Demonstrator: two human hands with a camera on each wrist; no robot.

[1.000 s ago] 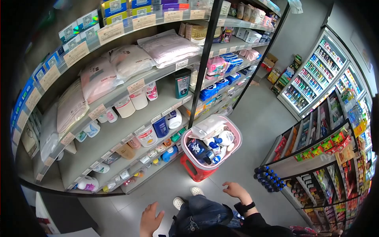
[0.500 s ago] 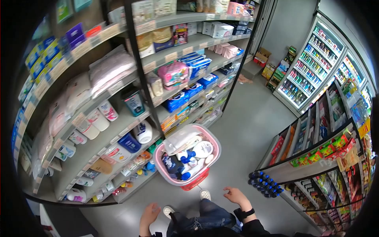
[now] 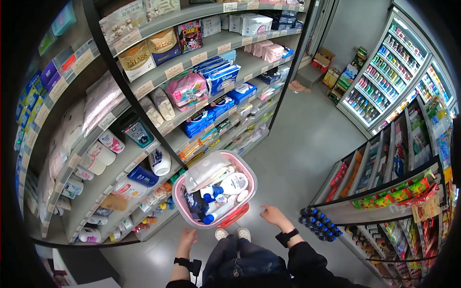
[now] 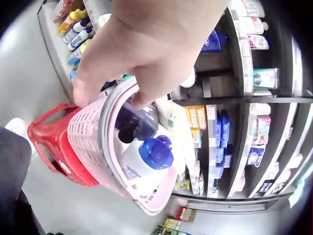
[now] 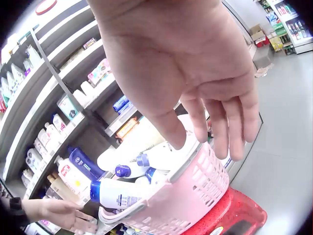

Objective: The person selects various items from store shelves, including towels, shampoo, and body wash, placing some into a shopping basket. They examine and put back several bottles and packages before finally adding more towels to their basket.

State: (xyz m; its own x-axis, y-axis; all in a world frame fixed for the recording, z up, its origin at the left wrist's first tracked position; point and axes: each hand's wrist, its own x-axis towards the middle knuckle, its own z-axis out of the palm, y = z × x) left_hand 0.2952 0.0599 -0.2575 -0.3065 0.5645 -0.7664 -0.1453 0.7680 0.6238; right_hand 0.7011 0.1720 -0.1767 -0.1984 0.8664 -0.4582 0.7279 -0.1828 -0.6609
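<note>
The left grip (image 3: 188, 236), a bare hand, hangs at the near left edge of the basket (image 4: 89, 128), its fingers loosely bent and the thumb spread apart from them; it has hold of nothing. The right grip (image 3: 274, 215) hovers near the other side of the basket, fingers loose and fairly straight, palm bare, also carrying nothing. I cannot tell whether the left fingertips brush the rim.

The basket, pink with latticed walls, sits on a red stand (image 4: 63, 147) just in front of the person. Goods fill it: white bottles (image 3: 234, 183) with blue caps (image 4: 155, 152), a dark pack (image 4: 142, 122) at the left and a pale bag (image 3: 206, 175) lying over the far side. Black bands circle both wrists, and two white shoes (image 3: 244, 234) stand on the floor (image 3: 293, 137) close to the stand.

Left of the basket, a tall shelf unit (image 3: 218, 44) curves away. A white bottle with a dark label (image 3: 160, 162) stands beside a blue tube (image 3: 143, 176) on one shelf; to the right of a black post, pink packs (image 3: 187, 90) sit above blue packs (image 3: 199, 122).

Over on the right is a snack rack (image 3: 379, 210), with blue-capped bottles (image 3: 321, 224) clustered on the floor at its near end. Lit drink fridges (image 3: 384, 77) stand at the back, a carton (image 3: 324, 57) to their left.
</note>
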